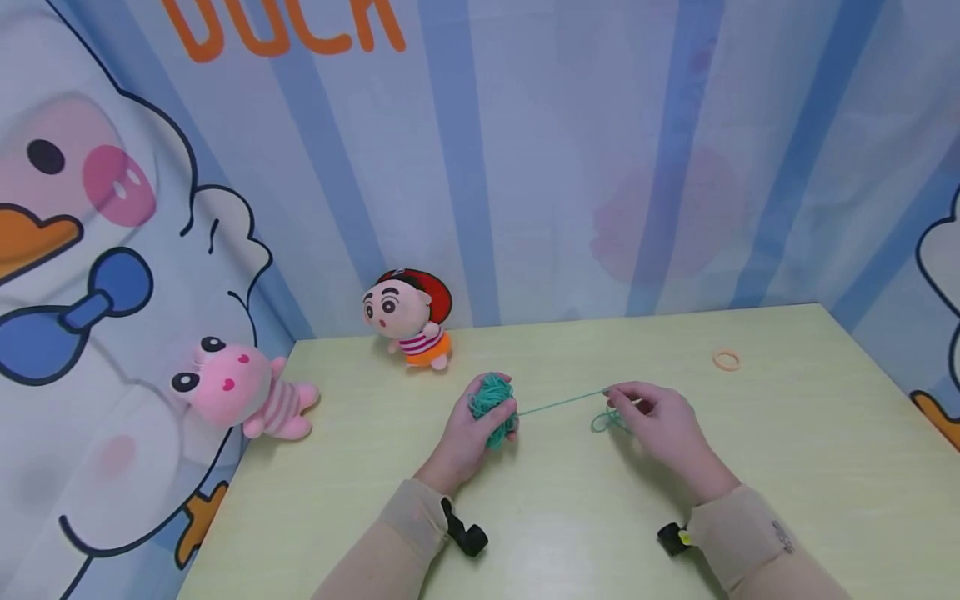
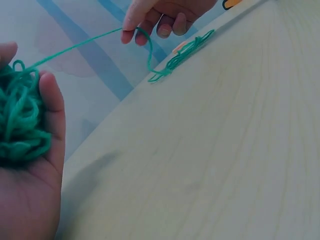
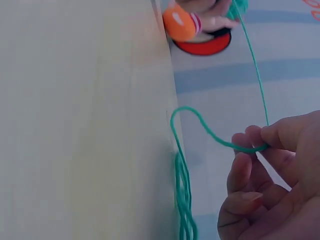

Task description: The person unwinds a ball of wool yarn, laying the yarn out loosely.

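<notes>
My left hand (image 1: 463,442) grips a ball of green yarn (image 1: 492,410), its thumb and fingers wrapped round it; the left wrist view shows the ball (image 2: 21,117) at the left edge. A strand (image 1: 561,404) runs taut from the ball to my right hand (image 1: 667,429), which pinches it between thumb and fingertips. In the right wrist view the pinched strand (image 3: 210,131) bends away from the fingers (image 3: 245,170) in a slack curve. Loose loops of yarn (image 2: 186,52) lie on the table beneath the right hand.
A plush figure with a red cap (image 1: 408,321) stands at the table's back edge. The pink plush toy (image 1: 247,392) leans at the left edge. Towards the back right of the table (image 1: 795,467) lies an orange ring (image 1: 726,360). A printed curtain (image 1: 555,167) hangs behind.
</notes>
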Demonstrator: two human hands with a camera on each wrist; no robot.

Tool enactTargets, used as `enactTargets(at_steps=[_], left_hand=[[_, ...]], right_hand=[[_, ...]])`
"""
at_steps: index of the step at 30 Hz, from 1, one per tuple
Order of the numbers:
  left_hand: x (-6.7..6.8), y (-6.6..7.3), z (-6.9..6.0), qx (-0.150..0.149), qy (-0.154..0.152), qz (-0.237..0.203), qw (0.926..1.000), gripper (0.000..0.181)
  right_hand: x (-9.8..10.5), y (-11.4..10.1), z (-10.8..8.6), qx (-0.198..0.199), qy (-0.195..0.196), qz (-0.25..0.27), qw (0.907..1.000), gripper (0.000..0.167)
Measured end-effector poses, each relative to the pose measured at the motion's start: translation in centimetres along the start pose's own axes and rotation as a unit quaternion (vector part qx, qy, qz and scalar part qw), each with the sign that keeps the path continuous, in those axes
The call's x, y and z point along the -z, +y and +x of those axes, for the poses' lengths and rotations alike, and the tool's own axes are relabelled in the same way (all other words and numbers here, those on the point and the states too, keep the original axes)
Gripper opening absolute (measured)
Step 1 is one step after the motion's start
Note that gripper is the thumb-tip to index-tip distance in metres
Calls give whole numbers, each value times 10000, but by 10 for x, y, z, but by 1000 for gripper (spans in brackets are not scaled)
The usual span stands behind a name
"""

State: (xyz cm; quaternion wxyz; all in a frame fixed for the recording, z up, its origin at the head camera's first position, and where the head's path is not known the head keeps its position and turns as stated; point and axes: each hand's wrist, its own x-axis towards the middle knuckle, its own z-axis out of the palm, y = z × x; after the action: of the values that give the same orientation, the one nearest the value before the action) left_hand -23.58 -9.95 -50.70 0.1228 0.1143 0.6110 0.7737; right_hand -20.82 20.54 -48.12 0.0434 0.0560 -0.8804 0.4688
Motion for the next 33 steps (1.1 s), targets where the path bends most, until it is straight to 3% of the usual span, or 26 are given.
enactTargets(at_steps=[10,17,20,24,29,31,33], left_hand=[[0,-2,1,12,50,-153,9999,52],[1,-2,1,-33,161,39,9999,54],[2,-2,2,-66,217,55,9997,55],[1,-3,2,-84,238,48,9997,52],[0,-1,1,-76,150,93,9998,51],[-1,0,1,-60,110,131,9998,50],[-2,0,0,-21,64,172,9998,50]], right_hand=[[30,23,3,-580,186,-816,9948,43],[49,38,4,-1269,-10,-1477,9808,44],[52,41,5,-1382,-70,-1620,9770,43],[45,36,6,-1120,6,-1519,9820,48],[15,6,0,-102,353,-894,9953,44],[-2,-8,-3,284,241,-632,9973,39],[-19,-18,-8,446,-138,-358,9983,39]])
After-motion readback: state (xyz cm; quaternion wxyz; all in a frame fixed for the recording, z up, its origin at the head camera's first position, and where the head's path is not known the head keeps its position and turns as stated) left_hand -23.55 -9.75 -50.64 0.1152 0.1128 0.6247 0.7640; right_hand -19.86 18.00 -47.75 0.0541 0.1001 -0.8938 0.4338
